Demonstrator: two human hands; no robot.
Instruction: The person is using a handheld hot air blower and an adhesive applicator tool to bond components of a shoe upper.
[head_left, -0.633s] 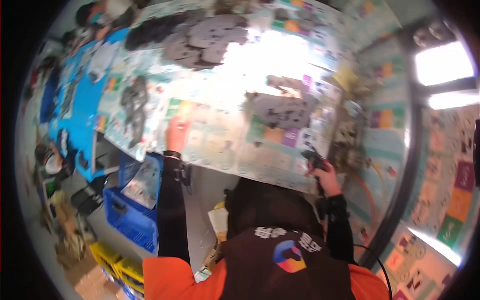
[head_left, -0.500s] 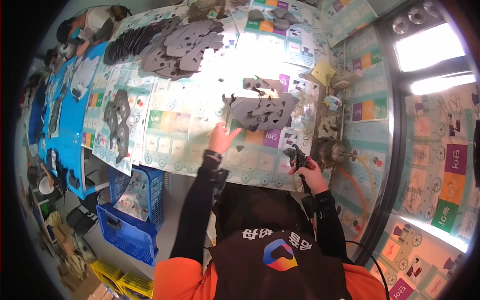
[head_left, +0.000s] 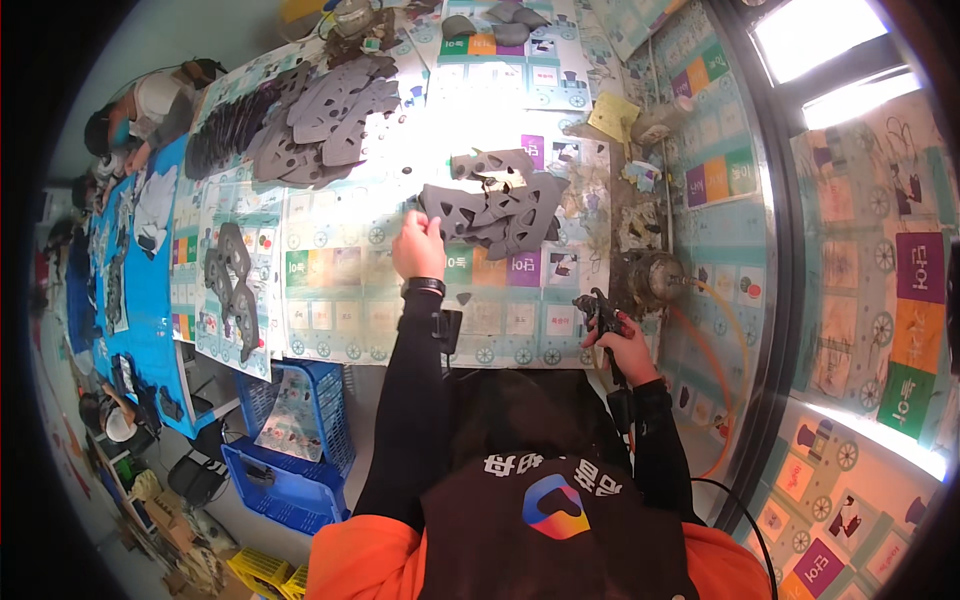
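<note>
My left hand point(head_left: 420, 248) has its fingers pinched at the left edge of a dark grey flat piece with cut-out holes point(head_left: 455, 208). The piece lies against a small heap of similar grey pieces point(head_left: 525, 215) on the table. Part of the pinch is hidden behind my fingers. My right hand point(head_left: 628, 350), near the table's front edge, is wrapped round a black spray gun point(head_left: 600, 312). The gun's nozzle end points up and left, apart from the grey pieces.
A large pile of grey pieces point(head_left: 330, 115) lies at the back left. Another grey piece point(head_left: 232, 290) lies on the left. A dirty metal pot point(head_left: 655, 275) with hoses stands right. Blue crates point(head_left: 285, 485) sit below the table. People work at a blue table point(head_left: 145, 270).
My left hand has gone from open beside the heap to pinching a grey piece's left edge, which has shifted slightly left. The right hand still holds the spray gun. The view has shifted.
</note>
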